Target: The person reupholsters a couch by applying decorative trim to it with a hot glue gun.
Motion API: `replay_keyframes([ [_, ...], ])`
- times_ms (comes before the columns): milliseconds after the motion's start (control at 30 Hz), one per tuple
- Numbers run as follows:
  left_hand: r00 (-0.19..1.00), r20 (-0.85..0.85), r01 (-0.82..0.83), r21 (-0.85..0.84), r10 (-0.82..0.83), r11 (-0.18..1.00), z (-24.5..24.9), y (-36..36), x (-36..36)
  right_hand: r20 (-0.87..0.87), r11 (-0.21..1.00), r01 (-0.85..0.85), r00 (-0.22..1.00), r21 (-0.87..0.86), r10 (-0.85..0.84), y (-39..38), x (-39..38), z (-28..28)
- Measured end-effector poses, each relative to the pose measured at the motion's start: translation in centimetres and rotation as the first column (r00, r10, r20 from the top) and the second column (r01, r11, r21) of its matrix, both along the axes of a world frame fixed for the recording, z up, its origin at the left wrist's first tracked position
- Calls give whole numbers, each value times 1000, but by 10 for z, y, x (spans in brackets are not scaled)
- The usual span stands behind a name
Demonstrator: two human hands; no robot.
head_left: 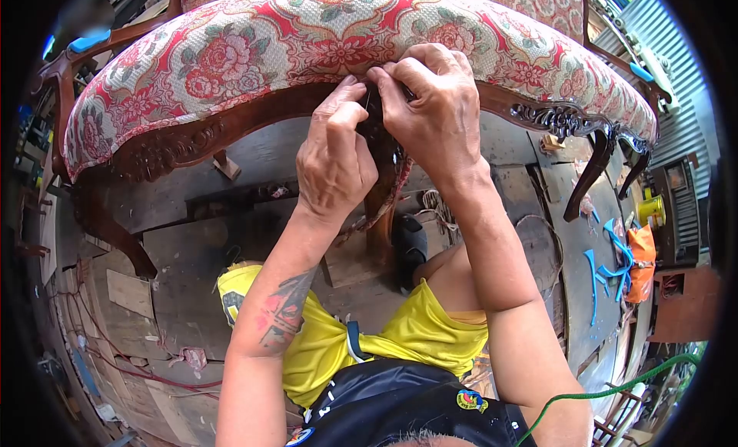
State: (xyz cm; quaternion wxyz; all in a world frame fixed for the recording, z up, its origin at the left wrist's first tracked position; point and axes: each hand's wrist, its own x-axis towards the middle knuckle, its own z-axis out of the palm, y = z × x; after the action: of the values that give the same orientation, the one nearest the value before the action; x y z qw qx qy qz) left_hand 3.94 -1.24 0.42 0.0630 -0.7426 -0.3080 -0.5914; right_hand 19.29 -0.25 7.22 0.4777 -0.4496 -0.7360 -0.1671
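The sofa [338, 51] runs crosswise just beyond the left hand [334, 151] and nearer right hand [437, 101], both pinched narrow, contents unclear.

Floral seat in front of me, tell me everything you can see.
The seat is wide, padded, in cream fabric with red and pink roses and green leaves. Beneath runs a dark, carved rail, seemingly wood, on curved legs. It stands upright; the right hand touches its front lower edge near the middle, with the left hand close by, contact unclear.

Wkshp w/ corrug. sheeting [676, 39], wood scraps [129, 292]
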Motion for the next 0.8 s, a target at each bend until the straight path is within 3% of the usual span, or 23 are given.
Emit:
replay_keyframes([
  [100, 989, -118, -87, 10, 88, 996, 4, -5, 3, 2, 1000, 3, 1000, 22, -3, 0, 1, 0],
  [600, 972, -160, -169, 29, 172, 985, 3, -7, 7, 0, 1000, 11, 1000, 5, -11, 1, 1, -2],
  [800, 981, -148, -128, -10, 125, 992, 6, -11, 8, 13, 1000, 17, 1000, 17, -17, 1, 2, -3],
])
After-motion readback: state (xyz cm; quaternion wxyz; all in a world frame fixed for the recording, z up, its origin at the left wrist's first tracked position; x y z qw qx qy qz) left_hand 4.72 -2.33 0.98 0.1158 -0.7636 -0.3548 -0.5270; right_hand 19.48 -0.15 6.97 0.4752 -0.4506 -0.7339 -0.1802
